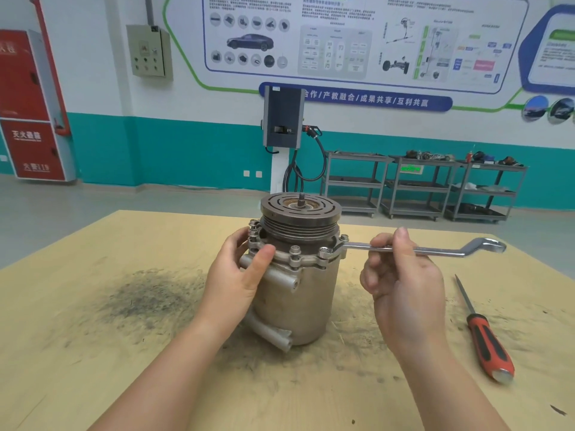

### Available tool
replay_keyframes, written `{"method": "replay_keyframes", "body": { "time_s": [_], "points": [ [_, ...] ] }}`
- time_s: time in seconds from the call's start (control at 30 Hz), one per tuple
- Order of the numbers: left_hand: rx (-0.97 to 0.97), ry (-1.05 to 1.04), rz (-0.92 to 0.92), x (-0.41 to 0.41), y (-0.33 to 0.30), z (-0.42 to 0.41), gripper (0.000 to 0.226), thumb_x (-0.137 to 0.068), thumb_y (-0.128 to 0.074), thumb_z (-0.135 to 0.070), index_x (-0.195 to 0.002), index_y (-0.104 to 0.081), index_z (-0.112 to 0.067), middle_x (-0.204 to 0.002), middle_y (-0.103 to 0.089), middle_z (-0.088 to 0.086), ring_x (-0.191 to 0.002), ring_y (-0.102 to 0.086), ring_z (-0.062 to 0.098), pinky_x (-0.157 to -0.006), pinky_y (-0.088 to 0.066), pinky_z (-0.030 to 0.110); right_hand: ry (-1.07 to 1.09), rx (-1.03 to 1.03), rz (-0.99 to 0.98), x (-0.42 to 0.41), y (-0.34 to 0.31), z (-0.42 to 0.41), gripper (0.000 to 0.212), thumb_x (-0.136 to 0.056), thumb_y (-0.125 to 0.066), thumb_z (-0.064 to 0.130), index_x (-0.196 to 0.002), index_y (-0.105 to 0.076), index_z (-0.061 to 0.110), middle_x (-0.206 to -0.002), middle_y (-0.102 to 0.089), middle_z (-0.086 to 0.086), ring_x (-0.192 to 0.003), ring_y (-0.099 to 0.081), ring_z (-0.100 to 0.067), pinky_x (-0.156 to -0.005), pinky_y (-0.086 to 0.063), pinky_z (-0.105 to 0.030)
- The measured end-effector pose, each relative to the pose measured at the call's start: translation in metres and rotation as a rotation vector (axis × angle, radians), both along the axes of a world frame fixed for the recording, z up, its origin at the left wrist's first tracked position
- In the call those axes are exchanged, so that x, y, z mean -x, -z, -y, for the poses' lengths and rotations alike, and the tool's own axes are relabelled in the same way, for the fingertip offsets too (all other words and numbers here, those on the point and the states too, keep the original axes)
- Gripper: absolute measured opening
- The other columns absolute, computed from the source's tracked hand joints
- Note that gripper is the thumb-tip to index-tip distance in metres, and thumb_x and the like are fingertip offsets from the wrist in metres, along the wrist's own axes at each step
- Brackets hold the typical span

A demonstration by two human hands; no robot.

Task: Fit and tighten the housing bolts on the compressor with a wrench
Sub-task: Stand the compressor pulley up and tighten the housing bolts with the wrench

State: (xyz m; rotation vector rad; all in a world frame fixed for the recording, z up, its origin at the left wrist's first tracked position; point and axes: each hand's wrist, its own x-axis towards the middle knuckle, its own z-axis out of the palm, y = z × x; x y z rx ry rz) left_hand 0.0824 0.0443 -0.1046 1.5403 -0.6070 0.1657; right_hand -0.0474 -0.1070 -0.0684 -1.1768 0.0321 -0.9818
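Observation:
A grey metal compressor stands upright on the wooden table, its grooved pulley on top. Several housing bolts stand in the flange ring, one at the front. A long offset ring wrench lies level, its near ring seated on a bolt at the flange's front right. My right hand pinches the wrench shaft near its middle. My left hand grips the left side of the compressor, thumb on the flange.
A red-and-black-handled screwdriver lies on the table to the right. A dark patch of metal dust marks the table to the left. Beyond the table are grey shelf carts and a wall charger.

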Motion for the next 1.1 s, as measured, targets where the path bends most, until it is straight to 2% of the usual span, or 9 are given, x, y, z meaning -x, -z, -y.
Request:
{"method": "replay_keyframes", "body": {
  "time_s": [0.1,0.17,0.27,0.33,0.43,0.57,0.7,0.9,1.1],
  "points": [
    [0.002,0.028,0.023,0.003,0.003,0.003,0.093,-0.062,-0.059,-0.077,-0.14,-0.038,-0.031,-0.113,-0.057,-0.043,-0.106,-0.045,-0.031,-0.079,-0.035,-0.007,0.354,0.497,0.157,-0.001,0.011,-0.012,0.032,-0.1,-0.048,0.037,-0.077,-0.066,0.025,-0.065,-0.055,0.009,-0.06,-0.051,-0.007,-0.059,-0.04,-0.016],
    [0.01,0.022,0.031,0.006,0.002,0.004,0.106,-0.057,-0.065,-0.076,-0.147,-0.029,-0.034,-0.122,-0.045,-0.047,-0.112,-0.036,-0.034,-0.085,-0.031,-0.007,0.448,0.812,0.239,-0.001,0.017,-0.02,0.026,-0.1,-0.049,0.04,-0.087,-0.065,0.024,-0.077,-0.058,0.003,-0.071,-0.054,-0.005,-0.066,-0.041,-0.013],
    [-0.043,-0.039,0.094,0.011,0.003,0.004,0.121,-0.052,-0.072,-0.075,-0.153,-0.018,-0.037,-0.149,-0.032,-0.024,-0.136,-0.029,-0.013,-0.108,-0.027,0.013,0.464,0.996,0.233,-0.003,0.021,-0.029,0.017,-0.091,-0.064,0.034,-0.094,-0.07,0.018,-0.076,-0.052,0.0,-0.068,-0.048,-0.005,-0.06,-0.039,-0.011],
    [-0.1,-0.067,0.15,0.015,0.002,0.004,0.118,-0.054,-0.071,-0.076,-0.151,-0.015,-0.042,-0.15,-0.026,-0.024,-0.142,-0.025,-0.004,-0.112,-0.025,0.02,0.474,1.012,0.23,-0.003,0.021,-0.029,0.016,-0.09,-0.065,0.033,-0.094,-0.072,0.019,-0.077,-0.05,0.003,-0.068,-0.049,-0.003,-0.059,-0.04,-0.011],
    [-0.117,-0.078,0.179,0.017,0.001,0.007,0.111,-0.055,-0.066,-0.076,-0.148,-0.013,-0.046,-0.14,-0.024,-0.033,-0.14,-0.023,-0.008,-0.102,-0.02,0.006,0.502,0.832,0.257,0.001,0.016,-0.024,0.022,-0.1,-0.048,0.04,-0.092,-0.065,0.027,-0.077,-0.056,0.005,-0.07,-0.053,-0.002,-0.066,-0.041,-0.014],
    [-0.123,-0.061,0.153,0.018,0.0,0.007,0.118,-0.056,-0.064,-0.076,-0.154,-0.011,-0.039,-0.147,-0.021,-0.029,-0.141,-0.021,-0.006,-0.109,-0.022,0.017,0.289,0.267,0.15,0.005,0.002,-0.017,0.031,-0.097,-0.048,0.04,-0.075,-0.067,0.029,-0.056,-0.05,0.005,-0.053,-0.046,-0.015,-0.055,-0.038,-0.02],
    [-0.13,-0.043,0.138,0.019,0.0,0.007,0.118,-0.056,-0.065,-0.076,-0.154,-0.01,-0.04,-0.148,-0.018,-0.031,-0.143,-0.019,-0.004,-0.115,-0.022,0.025,0.046,-0.042,0.067,0.002,-0.004,-0.009,0.046,-0.101,-0.046,0.024,-0.062,-0.069,0.022,-0.056,-0.049,0.004,-0.047,-0.042,-0.012,-0.048,-0.035,-0.02],
    [-0.12,-0.028,0.142,0.021,0.0,0.007,0.112,-0.057,-0.065,-0.075,-0.149,-0.009,-0.046,-0.146,-0.019,-0.032,-0.143,-0.02,-0.003,-0.116,-0.022,0.025,-0.201,-0.159,0.006,0.003,-0.012,0.004,0.044,-0.098,-0.045,0.02,-0.06,-0.067,0.017,-0.057,-0.049,-0.001,-0.043,-0.041,-0.013,-0.043,-0.034,-0.02],
    [-0.13,-0.044,0.158,0.02,0.0,0.009,0.114,-0.057,-0.062,-0.077,-0.151,-0.009,-0.043,-0.145,-0.018,-0.031,-0.143,-0.018,-0.004,-0.113,-0.02,0.021,-0.21,-0.154,-0.042,0.0,-0.009,0.009,0.032,-0.1,-0.043,0.024,-0.08,-0.062,0.009,-0.06,-0.051,-0.002,-0.045,-0.042,-0.012,-0.043,-0.036,-0.019]
  ]
}}
